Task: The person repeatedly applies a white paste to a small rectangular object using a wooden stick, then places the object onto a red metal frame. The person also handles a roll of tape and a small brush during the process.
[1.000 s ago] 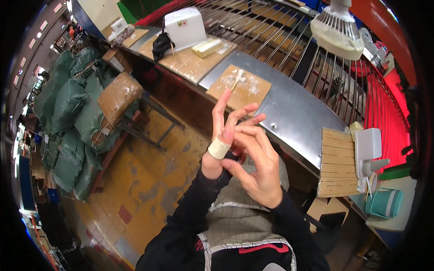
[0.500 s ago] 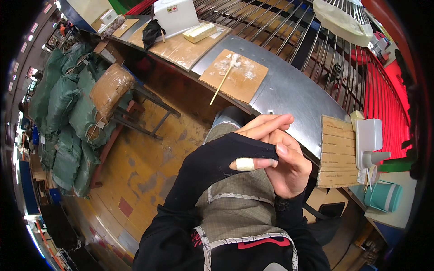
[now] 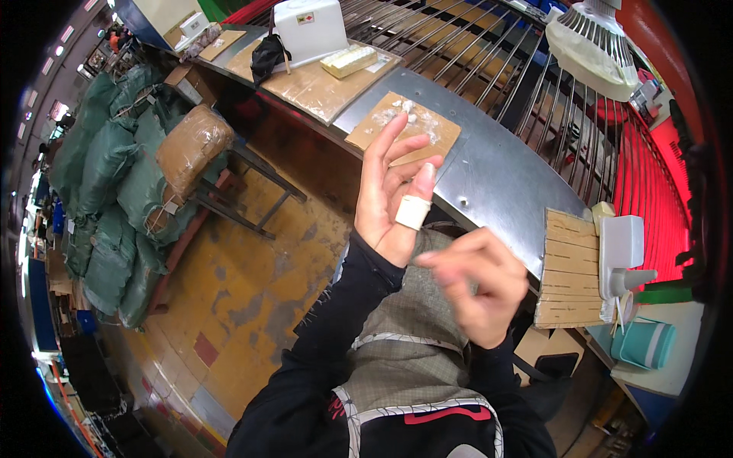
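My left hand (image 3: pixel 389 191) is raised above the bench's near edge, palm partly turned inward. Its fingers are loosely spread and hold nothing. A band of white tape (image 3: pixel 412 212) is wrapped around the thumb. The black sleeve (image 3: pixel 359 278) ends at that wrist. Just right of the wrist, my right hand (image 3: pixel 485 286) is bent and blurred, its fingertips close to the left hand's base. I cannot make out whether it touches the sleeve. Behind the left fingers lies a cardboard sheet (image 3: pixel 444 137) with white residue on it; part of it is hidden.
A metal bench (image 3: pixel 489 191) curves across, with a rack of metal rods (image 3: pixel 473 61) behind. Left on it are a white box (image 3: pixel 309 30) and a pale block (image 3: pixel 349 61). Corrugated cardboard (image 3: pixel 569 267) and a teal bucket (image 3: pixel 645 343) stand right. Green sacks (image 3: pixel 103 191) and a wrapped stool (image 3: pixel 195 145) are left.
The black sleeve, stretched over my left hand before, now sits at the wrist. My left hand has risen and turned. My right hand has left its fingers and moved slightly down.
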`<state>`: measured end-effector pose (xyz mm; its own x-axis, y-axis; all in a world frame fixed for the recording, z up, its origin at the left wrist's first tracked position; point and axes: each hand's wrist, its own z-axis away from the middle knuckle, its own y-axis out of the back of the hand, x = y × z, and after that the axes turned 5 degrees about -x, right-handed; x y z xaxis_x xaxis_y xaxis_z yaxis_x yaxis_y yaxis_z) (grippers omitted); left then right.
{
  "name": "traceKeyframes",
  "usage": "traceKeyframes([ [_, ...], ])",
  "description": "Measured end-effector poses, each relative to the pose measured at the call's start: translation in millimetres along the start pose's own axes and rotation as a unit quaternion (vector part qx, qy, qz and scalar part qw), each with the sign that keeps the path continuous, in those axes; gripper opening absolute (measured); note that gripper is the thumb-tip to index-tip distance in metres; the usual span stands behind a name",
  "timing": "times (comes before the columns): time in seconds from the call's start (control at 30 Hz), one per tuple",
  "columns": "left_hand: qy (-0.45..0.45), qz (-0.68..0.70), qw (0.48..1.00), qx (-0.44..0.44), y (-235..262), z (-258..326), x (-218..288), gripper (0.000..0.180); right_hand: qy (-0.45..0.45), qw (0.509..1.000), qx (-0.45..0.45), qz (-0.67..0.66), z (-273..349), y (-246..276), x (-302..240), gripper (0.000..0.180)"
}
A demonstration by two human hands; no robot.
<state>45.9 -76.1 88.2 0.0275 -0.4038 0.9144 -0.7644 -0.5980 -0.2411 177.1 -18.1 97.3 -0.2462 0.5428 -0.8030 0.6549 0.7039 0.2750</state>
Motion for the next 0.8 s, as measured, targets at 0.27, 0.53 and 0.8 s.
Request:
traceKeyframes([
  [0.27, 0.019, 0.006, 0.997, -0.078, -13.5, 15.1, 0.7, 0.063, -0.015, 0.994, 0.084, 0.063, 5.3, 1.4, 5.9, 0.04],
  [0.53, 0.02, -0.007, 0.992, -0.12, -25.3, 18.7, -13.3, 0.054, 0.065, 0.958, 0.157, 0.233, 7.5, 9.9, 29.8, 0.047],
  [0.8, 0.104, 0.123, 0.968, -0.195, -41.4, 28.8, -0.9, 0.076, 0.177, 0.964, 0.105, 0.168, 14.7, 25.7, 28.2, 0.06],
])
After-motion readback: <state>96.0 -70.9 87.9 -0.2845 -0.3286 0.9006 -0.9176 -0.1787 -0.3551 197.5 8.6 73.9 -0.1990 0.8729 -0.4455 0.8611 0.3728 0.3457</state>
